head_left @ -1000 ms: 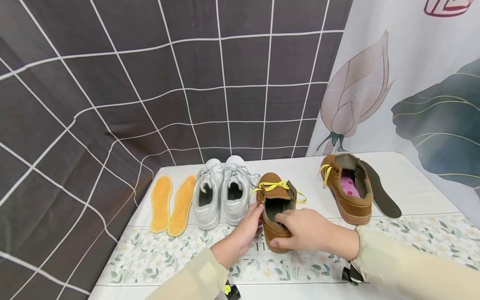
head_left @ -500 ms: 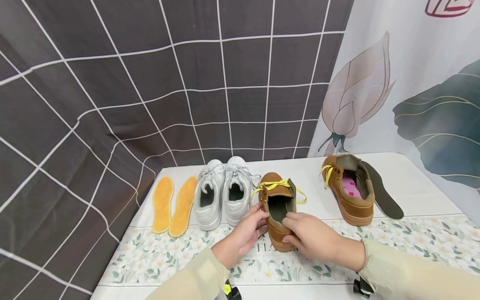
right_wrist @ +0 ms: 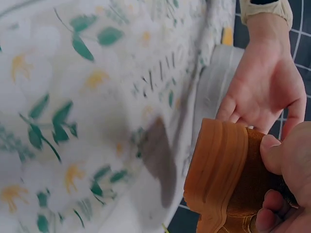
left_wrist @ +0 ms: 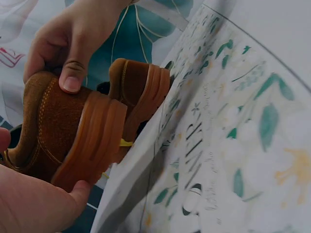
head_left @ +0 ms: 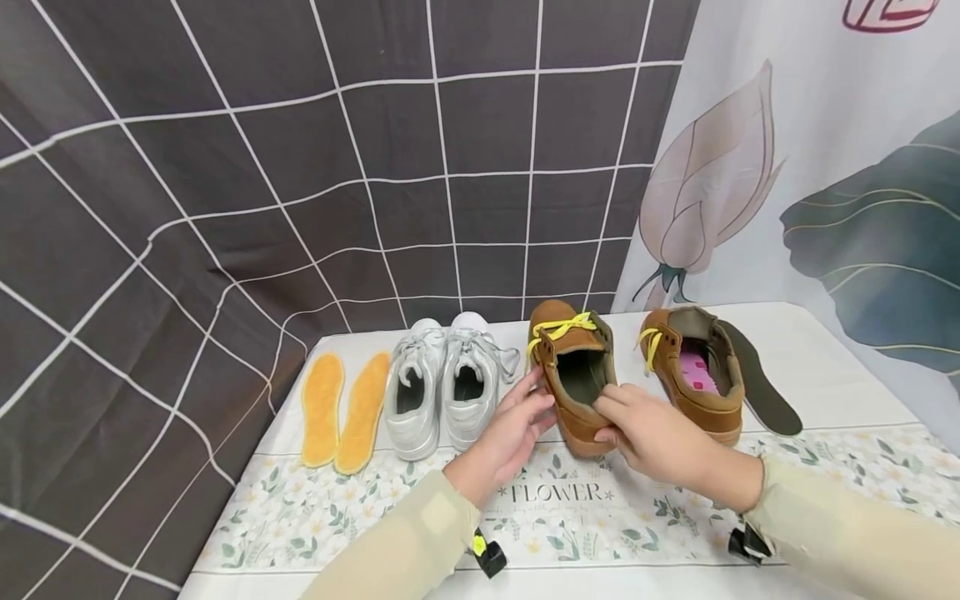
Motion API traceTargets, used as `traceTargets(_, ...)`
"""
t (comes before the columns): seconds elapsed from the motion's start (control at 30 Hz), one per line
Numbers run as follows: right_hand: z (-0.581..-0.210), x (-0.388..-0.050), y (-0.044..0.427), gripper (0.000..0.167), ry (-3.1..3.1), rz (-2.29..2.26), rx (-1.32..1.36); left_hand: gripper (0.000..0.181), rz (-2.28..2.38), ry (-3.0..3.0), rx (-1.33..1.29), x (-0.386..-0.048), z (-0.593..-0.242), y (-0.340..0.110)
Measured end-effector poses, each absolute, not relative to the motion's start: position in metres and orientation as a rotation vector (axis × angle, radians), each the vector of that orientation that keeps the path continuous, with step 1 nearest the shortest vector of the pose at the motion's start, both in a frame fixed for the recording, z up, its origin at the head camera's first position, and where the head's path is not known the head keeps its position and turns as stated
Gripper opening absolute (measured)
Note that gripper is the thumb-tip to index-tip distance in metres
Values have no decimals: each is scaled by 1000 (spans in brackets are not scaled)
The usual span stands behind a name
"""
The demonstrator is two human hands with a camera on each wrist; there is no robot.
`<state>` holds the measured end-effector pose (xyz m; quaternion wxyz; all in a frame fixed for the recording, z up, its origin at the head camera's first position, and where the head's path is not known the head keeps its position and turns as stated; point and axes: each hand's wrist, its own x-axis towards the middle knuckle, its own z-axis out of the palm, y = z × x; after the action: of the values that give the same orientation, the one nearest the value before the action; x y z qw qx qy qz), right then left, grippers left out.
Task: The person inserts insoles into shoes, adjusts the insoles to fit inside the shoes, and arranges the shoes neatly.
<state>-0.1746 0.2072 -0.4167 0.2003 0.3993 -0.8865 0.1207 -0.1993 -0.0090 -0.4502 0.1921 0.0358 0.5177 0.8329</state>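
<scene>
A brown shoe with yellow laces [head_left: 577, 421] is held up over the table, its toe pointing away; both wrist views show its heel and sole off the cloth. My right hand [head_left: 660, 429] pinches the heel collar, fingers inside the opening and thumb outside, also seen in the right wrist view on the heel [right_wrist: 252, 179]. My left hand [head_left: 510, 433] supports the shoe's left side with loosely bent fingers. To the right stands the other brown shoe [head_left: 708, 417], with a pink insole [head_left: 697, 372] inside it.
Two white shoes [head_left: 411, 429] stand left of the held shoe. Farther left lie two orange insoles [head_left: 322, 408]. A dark insole [head_left: 765, 387] lies beside the right brown shoe. Behind the table hangs a dark grid-patterned cloth [head_left: 390, 208].
Both hands have lifted the brown shoe and moved it away from me and slightly right, uncovering the printed lettering on the cloth. The other shoes and insoles have not moved.
</scene>
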Motion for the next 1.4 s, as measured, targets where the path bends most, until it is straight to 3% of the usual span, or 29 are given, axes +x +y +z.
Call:
traceTargets(0.3, -406, -183, 223, 24, -2488, 289, 1023, 73, 2346, 1415, 171, -214, -439, 18)
traceTargets(0.63, -419, -186, 236, 25, -2550, 320, 930, 78, 2259, 1440, 170, -224, -451, 44)
traceTargets(1.4, -445, -192, 240, 24, -2698, 280, 786, 78, 2199, 1535, 89, -228, -471, 57)
